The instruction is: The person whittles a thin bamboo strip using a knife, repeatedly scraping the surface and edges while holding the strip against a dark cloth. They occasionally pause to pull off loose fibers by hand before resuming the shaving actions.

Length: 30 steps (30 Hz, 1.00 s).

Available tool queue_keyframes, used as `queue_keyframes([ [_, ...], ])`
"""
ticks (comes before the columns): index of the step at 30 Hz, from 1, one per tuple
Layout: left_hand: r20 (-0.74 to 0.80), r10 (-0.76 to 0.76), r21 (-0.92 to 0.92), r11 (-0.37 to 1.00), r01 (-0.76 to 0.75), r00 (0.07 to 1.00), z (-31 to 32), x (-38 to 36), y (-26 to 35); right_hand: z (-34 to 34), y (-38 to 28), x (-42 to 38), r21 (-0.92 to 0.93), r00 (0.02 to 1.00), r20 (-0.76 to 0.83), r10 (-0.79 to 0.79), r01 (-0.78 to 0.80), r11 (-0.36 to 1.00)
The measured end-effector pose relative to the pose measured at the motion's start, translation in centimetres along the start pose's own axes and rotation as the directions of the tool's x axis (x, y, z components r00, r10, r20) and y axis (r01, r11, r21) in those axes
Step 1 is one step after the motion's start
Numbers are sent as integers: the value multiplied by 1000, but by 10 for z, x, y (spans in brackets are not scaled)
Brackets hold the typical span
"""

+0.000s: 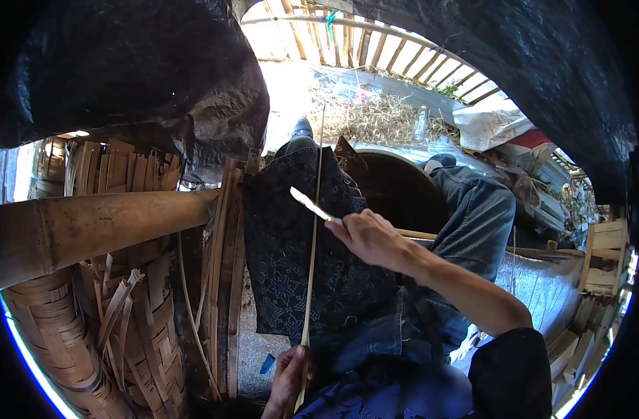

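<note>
In my left hand [288, 373], low in the view, the fingers are closed round a long thin bamboo strip [310, 279]. The strip runs away from me over my lap, narrowing to a fine tip near my shoe. A knife with a pale, bright blade [307, 201] is gripped in my right hand [375, 239], its handle mostly hidden by the fingers. The blade points up and left, and overlaps the strip in this view. Under both lies a dark patterned cloth [281, 279], spread over my leg and dotted with small shavings.
A thick bamboo pole [103, 227] juts in from the left, above woven bamboo baskets [57, 335]. Between my legs stands a dark round tub [403, 185]. Straw [375, 115], a clear bottle [420, 123] and a white sack [488, 126] lie ahead. Black plastic sheeting [138, 63] hangs overhead.
</note>
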<state>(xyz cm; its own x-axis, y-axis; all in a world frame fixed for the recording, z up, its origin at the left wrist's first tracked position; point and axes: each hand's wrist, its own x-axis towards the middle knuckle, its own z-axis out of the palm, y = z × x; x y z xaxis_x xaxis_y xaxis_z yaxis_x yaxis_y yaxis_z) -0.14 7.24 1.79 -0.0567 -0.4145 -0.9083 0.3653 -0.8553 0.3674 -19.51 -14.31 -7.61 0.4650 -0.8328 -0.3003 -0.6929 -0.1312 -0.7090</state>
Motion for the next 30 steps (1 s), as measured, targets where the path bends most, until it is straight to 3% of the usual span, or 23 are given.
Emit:
queue_keyframes([
  [6,1,6,11,1000,-6,1000,-8,-2,-6,-9,12,24,15,993,98,63,-65,998],
  [13,29,-58,-4,998,59,998,-26,2,-21,-8,23,29,-37,997,54,-56,58,998],
  [15,149,-60,-179,980,87,987,-29,-1,-21,-8,26,32,-69,995,39,-89,91,993],
  [16,150,-59,-178,980,86,987,-27,-5,-21,-10,26,36,-3,997,66,-43,43,999],
  [18,-117,-84,-44,996,79,990,-21,-19,-20,-12,33,46,65,996,92,3,-9,998],
  [20,-137,-122,-91,990,110,983,-23,-29,-25,-8,51,58,74,996,59,-71,67,995],
  [21,-153,-155,-142,981,133,976,-23,-33,-25,-14,52,66,61,977,211,35,-49,997],
  [22,-152,-155,-142,981,134,976,-23,-37,-23,-13,54,68,60,977,211,36,-50,997],
  [24,-80,-186,-187,968,168,979,-22,-42,-18,-9,66,73,-38,982,168,-89,97,995],
  [25,-74,-184,-188,968,167,980,-22,-44,-16,-3,76,76,-45,982,167,-88,97,994],
  [26,-72,-228,-263,943,202,971,-24,-46,-17,5,87,77,-208,930,-6,-368,358,910],
  [27,-68,-272,-335,912,235,960,-26,-47,-19,11,96,81,-400,765,-124,-632,545,737],
  [28,-66,-270,-333,913,234,961,-30,-47,-24,14,100,85,-404,764,-125,-633,543,736],
  [30,-8,-276,-404,880,250,961,-35,-46,-30,13,100,92,-165,867,-110,-487,467,869],
])
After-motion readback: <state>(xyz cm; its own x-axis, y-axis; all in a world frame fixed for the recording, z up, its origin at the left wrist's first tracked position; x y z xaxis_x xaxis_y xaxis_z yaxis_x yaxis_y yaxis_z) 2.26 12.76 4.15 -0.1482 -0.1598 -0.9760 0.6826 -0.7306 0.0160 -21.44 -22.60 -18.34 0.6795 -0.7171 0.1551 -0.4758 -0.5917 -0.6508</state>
